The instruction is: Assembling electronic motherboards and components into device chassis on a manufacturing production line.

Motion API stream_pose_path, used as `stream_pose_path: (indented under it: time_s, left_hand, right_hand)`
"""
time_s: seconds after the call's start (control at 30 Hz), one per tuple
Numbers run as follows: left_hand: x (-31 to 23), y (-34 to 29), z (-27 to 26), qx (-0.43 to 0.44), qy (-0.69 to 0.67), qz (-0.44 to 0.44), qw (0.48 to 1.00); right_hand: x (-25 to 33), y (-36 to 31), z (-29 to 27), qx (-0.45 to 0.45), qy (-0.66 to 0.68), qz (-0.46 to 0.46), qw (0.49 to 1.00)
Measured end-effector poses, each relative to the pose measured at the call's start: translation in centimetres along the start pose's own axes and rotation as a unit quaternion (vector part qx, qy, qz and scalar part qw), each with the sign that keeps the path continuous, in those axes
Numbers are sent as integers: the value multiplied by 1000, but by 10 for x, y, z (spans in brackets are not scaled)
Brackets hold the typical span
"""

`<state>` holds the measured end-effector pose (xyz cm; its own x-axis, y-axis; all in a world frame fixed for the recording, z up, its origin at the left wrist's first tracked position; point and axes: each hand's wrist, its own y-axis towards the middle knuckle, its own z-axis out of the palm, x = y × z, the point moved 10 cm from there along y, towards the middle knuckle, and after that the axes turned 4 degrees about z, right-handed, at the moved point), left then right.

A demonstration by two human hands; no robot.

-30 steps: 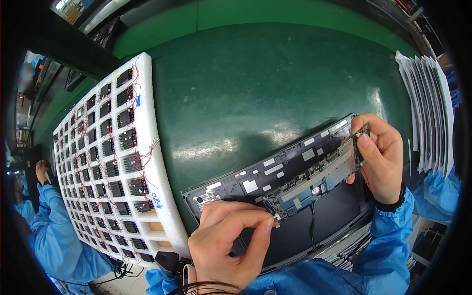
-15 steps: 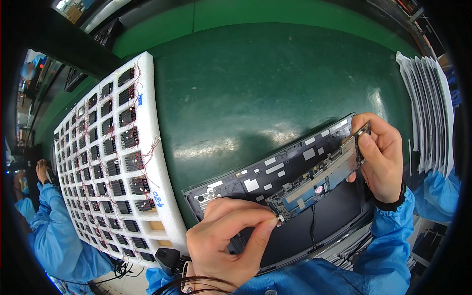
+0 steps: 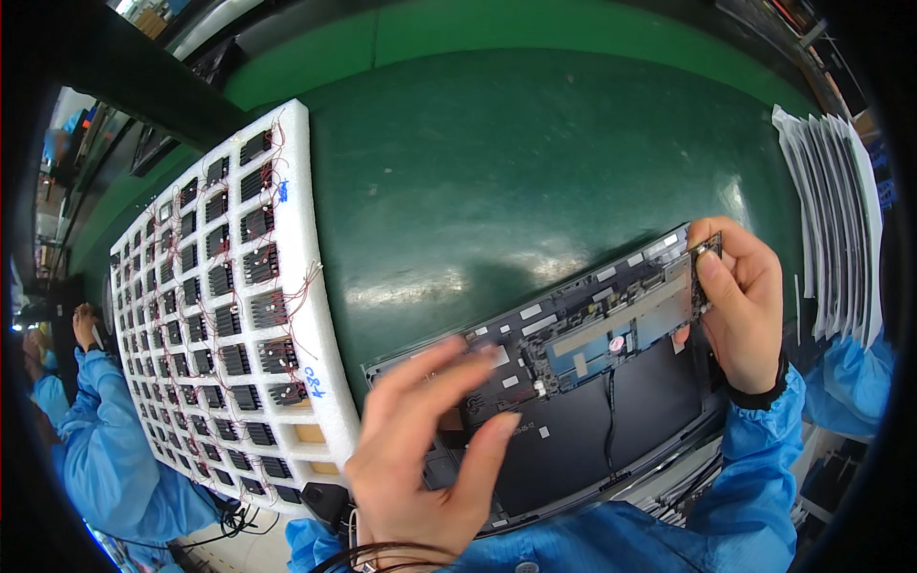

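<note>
A long dark circuit board [image 3: 621,336] with blue and silver areas hangs tilted over a dark laptop-like casing [image 3: 573,468]. My right hand [image 3: 743,310] pinches the board's right end between thumb and fingers. The board's left end lies over the casing, though whether it touches is hard to tell. My left hand [image 3: 411,468] is just left of that end, thumb and fingers spread, holding nothing; its fingertips are slightly blurred. Below the board, a black cable [image 3: 609,420] runs across the casing. Several pale stickers dot the casing's far strip.
On the left, a white foam tray [image 3: 308,239] holds rows of black finned parts with thin red wires. A stack of thin white-edged sheets [image 3: 831,220] stands at the right on the green table [image 3: 535,143]. Another person's blue sleeve [image 3: 115,430] is at the far left.
My left hand has let go of the board's left end, drawn back to the left and spread its fingers. That end has shifted slightly away from me. My right hand keeps its hold.
</note>
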<state>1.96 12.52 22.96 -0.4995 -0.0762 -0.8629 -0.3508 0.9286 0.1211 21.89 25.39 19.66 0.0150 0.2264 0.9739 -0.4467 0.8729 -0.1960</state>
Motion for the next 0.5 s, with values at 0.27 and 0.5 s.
stream_pose_path:
  time_s: [0.27, 0.5]
  left_hand:
    - [-24, -26, -17, -7, 191, 51, 980]
    - [-14, -24, 13, 35, 133, 67, 988]
  right_hand:
    - [-1, 1, -1, -10, 30, 8, 999]
    - [-2, 1, 2, 3, 22, 7, 1000]
